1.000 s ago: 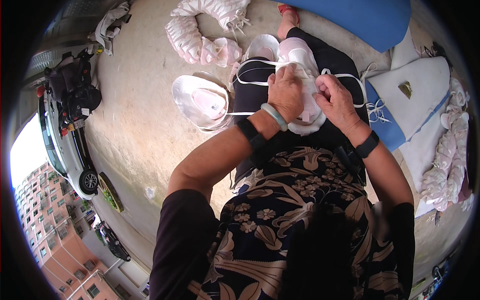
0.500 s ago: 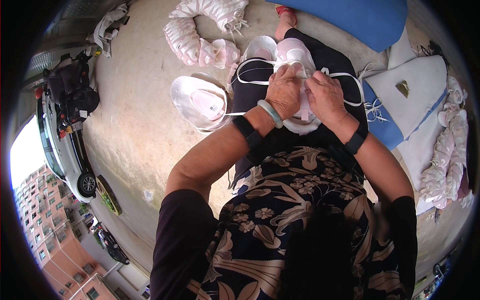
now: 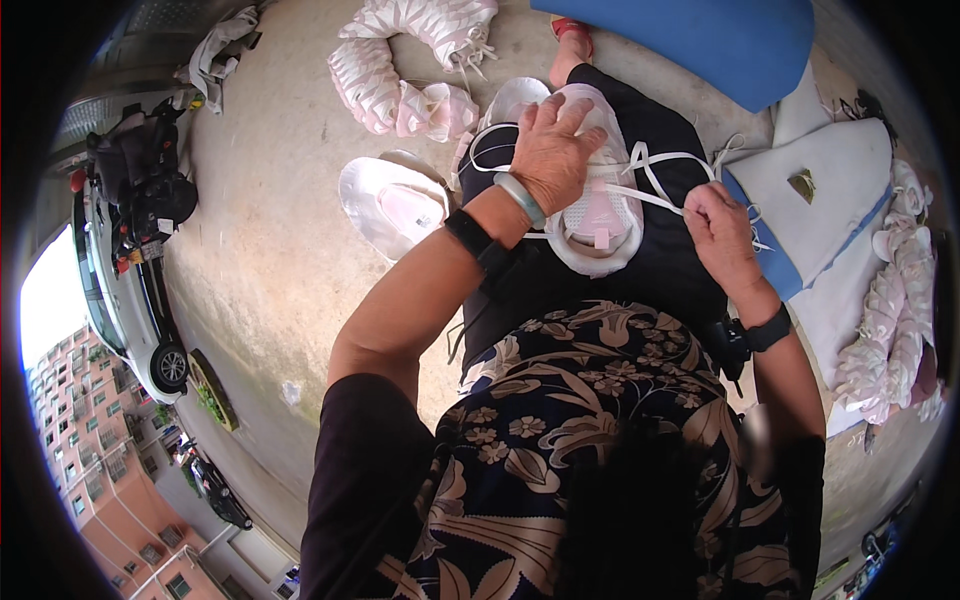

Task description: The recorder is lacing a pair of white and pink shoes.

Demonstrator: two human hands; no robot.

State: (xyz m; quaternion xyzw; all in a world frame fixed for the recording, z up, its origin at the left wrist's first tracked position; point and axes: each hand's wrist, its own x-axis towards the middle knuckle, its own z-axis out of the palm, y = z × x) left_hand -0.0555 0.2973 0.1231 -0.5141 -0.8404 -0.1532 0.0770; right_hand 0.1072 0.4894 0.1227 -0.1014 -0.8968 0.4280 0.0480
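Observation:
A white and pink shoe upper [image 3: 598,215] lies on my lap over black trousers. My left hand [image 3: 551,150] presses flat on its far end, fingers spread. White ribbon laces [image 3: 655,160] run from the shoe to the right. My right hand [image 3: 722,228] is closed on the ribbon at the right of the shoe. A green bangle and a black wristband sit on my left wrist, and a black band on my right wrist.
A single white and pink upper [image 3: 392,203] lies on the concrete floor to the left. Stacked uppers curve at the top [image 3: 400,65] and at the right edge [image 3: 898,310]. A blue cushion [image 3: 720,40] and white foam sheets [image 3: 835,195] lie at the right. A parked scooter [image 3: 135,185] stands left.
My left hand has moved from the shoe's middle to its far end and spread flat. My right hand has pulled away to the right, drawing the ribbon out.

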